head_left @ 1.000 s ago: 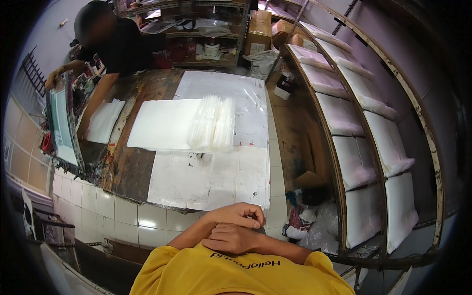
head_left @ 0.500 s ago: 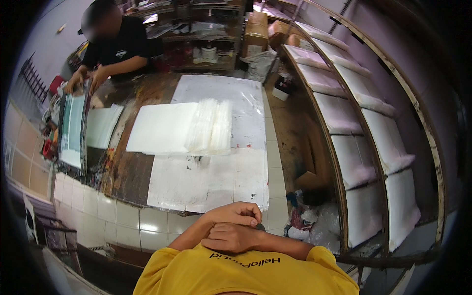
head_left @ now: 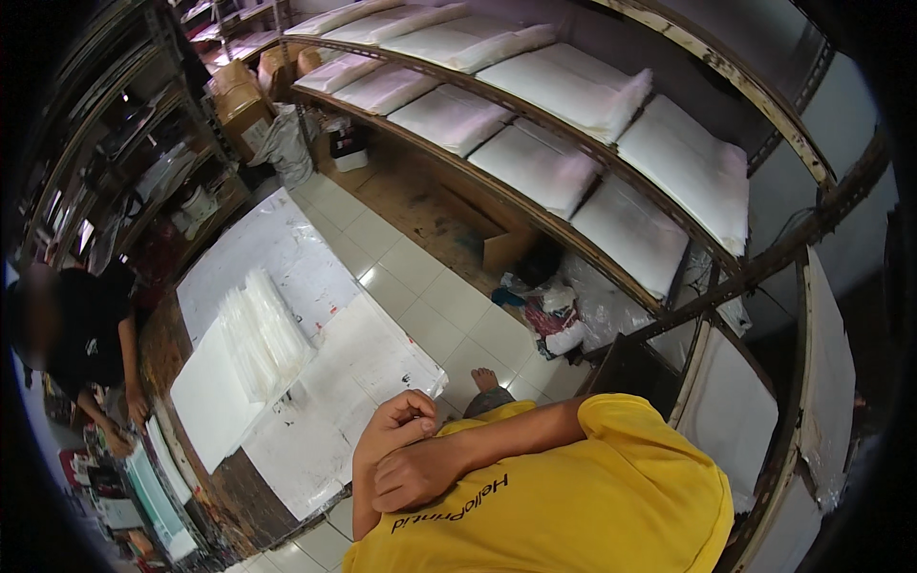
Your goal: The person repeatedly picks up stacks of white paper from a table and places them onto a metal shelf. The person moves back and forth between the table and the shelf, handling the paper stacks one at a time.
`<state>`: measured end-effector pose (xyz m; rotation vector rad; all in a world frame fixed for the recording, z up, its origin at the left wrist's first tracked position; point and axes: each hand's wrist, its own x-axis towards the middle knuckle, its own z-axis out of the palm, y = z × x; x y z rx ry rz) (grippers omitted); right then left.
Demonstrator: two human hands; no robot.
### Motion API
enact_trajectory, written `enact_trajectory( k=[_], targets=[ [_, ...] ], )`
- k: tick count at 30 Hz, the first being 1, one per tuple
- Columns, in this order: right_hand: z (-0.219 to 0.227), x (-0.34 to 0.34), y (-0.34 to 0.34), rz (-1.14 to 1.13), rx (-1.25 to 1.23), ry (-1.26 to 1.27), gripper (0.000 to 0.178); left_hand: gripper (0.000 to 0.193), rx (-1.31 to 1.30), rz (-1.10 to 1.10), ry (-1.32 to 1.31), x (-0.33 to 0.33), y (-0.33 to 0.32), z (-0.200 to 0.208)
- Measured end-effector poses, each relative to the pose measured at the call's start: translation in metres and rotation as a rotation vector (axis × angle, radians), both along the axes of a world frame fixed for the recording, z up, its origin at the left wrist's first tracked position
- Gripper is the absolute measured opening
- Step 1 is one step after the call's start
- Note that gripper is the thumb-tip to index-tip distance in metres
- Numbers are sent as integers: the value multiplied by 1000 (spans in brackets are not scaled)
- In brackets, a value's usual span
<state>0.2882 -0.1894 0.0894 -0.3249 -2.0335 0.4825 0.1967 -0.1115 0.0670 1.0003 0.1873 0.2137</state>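
Observation:
My left hand (head_left: 402,417) is held in front of my yellow shirt, its fingers curled in with nothing visible in them. Across my left wrist lies my right hand (head_left: 413,475), its fingers bent and closed round it. Beyond both hands stands a worktable with pale covering sheets (head_left: 334,411), and neither hand touches it. On those sheets rests a fanned stack of white translucent sheets or bags (head_left: 224,368). At the table's far left, a co-worker's hands (head_left: 119,441) are at a framed screen (head_left: 153,501) with a teal-tinted mesh.
A long two-tier rack (head_left: 449,129) at the right bears several stacks of white sheets. Crumpled cloths and plastic (head_left: 559,320) lie on the tiled floor beneath. Cardboard boxes (head_left: 241,110) and a grey sack (head_left: 287,143) stand beyond the table. Metal shelving (head_left: 191,143) fills the far left.
The view has swung to the right, bringing more of the rack and a bare foot into sight. My hands remain crossed at the wrist. The co-worker's screen, tilted up earlier, now looks lower.

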Motion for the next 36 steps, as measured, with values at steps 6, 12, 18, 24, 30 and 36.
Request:
enact_trajectory(
  k=[6, 12, 18, 24, 30, 36],
  targets=[
    [-5, -2, -1, 11, 17, 10, 12, 10, -15, -1, -10, 4, -4, 4],
    [-4, -12, 2, 101, -10, -15, 10, 10, 22, 56, 63, -16, -5, 3],
    [5, -14, -1, 160, -69, -112, 12, 15, 1, 96, 47, -23, -15, 1],
    [6, -11, 0, 235, -95, -201, 25, 17, -3, 115, -56, -23, -24, 5],
    [14, -10, -2, 244, -113, -266, 32, 16, 79, 111, -121, -16, -24, -12],
    [20, -11, 0, 237, -117, -300, 33, 15, 95, 131, -184, -14, -24, -14]
  ],
)
